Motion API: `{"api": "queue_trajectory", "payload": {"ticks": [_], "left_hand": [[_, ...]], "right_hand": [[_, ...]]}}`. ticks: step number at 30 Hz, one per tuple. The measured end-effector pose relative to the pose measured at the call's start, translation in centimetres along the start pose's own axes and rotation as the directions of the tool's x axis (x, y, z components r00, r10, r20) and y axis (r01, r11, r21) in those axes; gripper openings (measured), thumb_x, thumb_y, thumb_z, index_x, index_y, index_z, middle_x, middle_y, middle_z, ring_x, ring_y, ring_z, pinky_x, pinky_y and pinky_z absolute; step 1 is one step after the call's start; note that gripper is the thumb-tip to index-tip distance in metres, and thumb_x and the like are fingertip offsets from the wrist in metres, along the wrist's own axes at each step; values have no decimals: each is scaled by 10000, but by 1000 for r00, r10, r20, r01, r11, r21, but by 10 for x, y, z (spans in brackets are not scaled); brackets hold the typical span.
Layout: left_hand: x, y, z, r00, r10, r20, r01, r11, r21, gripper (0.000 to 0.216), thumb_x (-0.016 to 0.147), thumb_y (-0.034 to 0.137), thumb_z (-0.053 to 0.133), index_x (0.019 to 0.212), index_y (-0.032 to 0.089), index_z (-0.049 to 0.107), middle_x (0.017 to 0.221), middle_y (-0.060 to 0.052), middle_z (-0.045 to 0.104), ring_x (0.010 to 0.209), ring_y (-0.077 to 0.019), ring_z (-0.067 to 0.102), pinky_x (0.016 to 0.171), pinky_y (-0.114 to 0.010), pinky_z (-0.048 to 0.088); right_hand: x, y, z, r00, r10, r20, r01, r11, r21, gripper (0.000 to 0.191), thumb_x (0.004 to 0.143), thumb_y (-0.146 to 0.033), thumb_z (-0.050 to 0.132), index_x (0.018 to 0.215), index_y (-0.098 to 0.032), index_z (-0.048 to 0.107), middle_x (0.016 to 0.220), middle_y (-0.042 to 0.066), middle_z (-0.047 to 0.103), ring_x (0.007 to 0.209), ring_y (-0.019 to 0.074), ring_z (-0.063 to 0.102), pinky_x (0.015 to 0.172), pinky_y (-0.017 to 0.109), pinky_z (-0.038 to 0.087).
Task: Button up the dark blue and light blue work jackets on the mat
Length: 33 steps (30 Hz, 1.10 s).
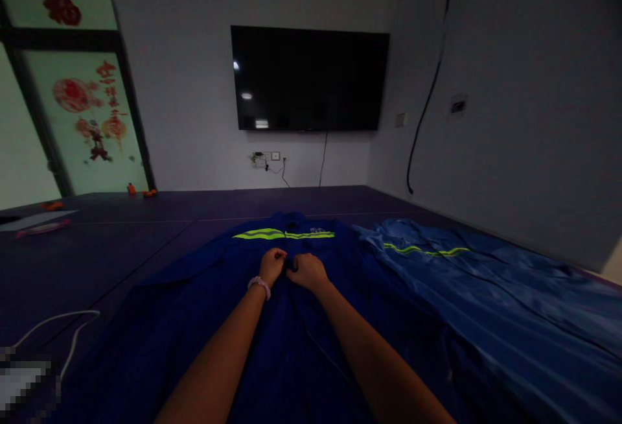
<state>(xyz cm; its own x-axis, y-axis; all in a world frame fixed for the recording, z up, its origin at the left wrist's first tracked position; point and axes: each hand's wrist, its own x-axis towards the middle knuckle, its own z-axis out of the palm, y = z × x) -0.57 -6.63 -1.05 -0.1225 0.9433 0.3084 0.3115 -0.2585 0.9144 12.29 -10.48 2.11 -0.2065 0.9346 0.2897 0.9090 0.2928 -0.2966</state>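
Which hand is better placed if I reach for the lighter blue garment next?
Probably your right hand: the lighter blue garment lies on that side. Your left hand is farther from it; both are at the dark blue jacket's front.

Well beyond the left hand (272, 267), high to its left, the red Chinese character 福 (62, 4) stands on an upper pane (24, 6). Beneath, on a lower pane (63, 145), a column of red characters (111, 96) is too blurred to read. Just beyond the right hand (308, 271), a small pale marking (317, 230) on the blue jacket (276, 353) is illegible.
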Motion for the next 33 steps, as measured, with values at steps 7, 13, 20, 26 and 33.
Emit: {"api": "queue_trajectory", "payload": {"ticks": [7,13,20,26,33], "left_hand": [[-3,5,-4,999,-11,53,14,998,-60,141,693,108,539,763,117,661,660,-38,659,588,-111,598,570,-200,465],[-5,4,-5,995,-3,104,11,997,-76,192,652,61,559,793,112,678,692,-48,682,610,-119,605,580,-205,466],[-7,8,-7,992,30,123,-21,997,-76,173,688,125,538,795,108,673,712,-47,680,606,-118,591,567,-203,446],[-6,9,-11,994,31,109,-24,998,-66,207,699,134,512,833,98,667,703,-49,674,591,-115,583,553,-198,437],[-6,10,-9,996,8,93,-6,1000,-20,229,647,44,474,738,113,672,672,-35,668,570,-106,575,535,-182,423]], "right_hand": [[8,7,7,994,103,-28,-96,979,180,158,656,-296,580,672,-163,664,743,93,669,750,215,614,591,241,390],[20,17,17,991,97,-87,-51,905,423,289,767,-322,458,634,-155,653,574,12,621,562,128,565,483,191,339],[26,18,23,985,58,-165,57,785,617,306,771,-296,424,644,-137,654,542,18,615,547,131,570,518,195,406],[31,11,28,980,49,-192,96,732,674,266,751,-217,422,801,-130,669,669,41,666,634,148,612,606,226,462],[28,12,33,983,58,-174,73,747,661,224,747,-182,453,793,-148,670,739,51,687,665,154,629,620,236,475]]}}
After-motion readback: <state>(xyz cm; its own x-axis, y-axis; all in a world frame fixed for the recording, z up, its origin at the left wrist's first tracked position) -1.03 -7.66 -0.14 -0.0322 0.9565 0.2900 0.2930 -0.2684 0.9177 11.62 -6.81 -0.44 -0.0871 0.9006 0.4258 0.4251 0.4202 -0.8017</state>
